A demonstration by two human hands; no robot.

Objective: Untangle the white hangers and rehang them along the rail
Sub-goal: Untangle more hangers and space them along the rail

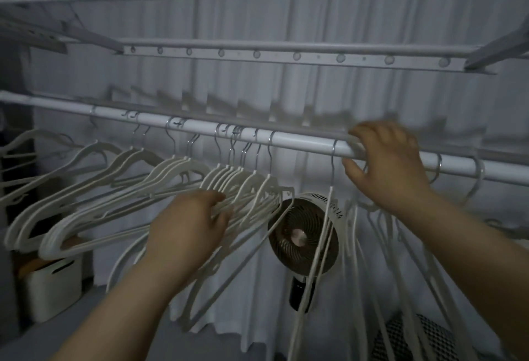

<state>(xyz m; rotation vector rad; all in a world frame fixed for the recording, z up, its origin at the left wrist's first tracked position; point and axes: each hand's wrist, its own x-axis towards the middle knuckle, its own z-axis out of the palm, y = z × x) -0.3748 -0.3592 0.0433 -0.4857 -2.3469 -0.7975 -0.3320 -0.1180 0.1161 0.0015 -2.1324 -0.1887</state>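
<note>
A white rail runs from upper left down to the right edge. Many white hangers with metal hooks hang along its left and middle stretch, crowded and overlapping. My left hand reaches into the bundle near the middle, its fingers curled around the shoulders of several hangers. A single hanger hangs alone just left of my right hand. My right hand rests on the rail with fingers spread over it, at the hooks of another cluster of hangers that dangles below it, blurred.
A round fan on a dark stand sits behind the hangers, in front of pale curtains. Perforated white bars cross overhead. A white bin stands low on the left and a mesh basket low on the right.
</note>
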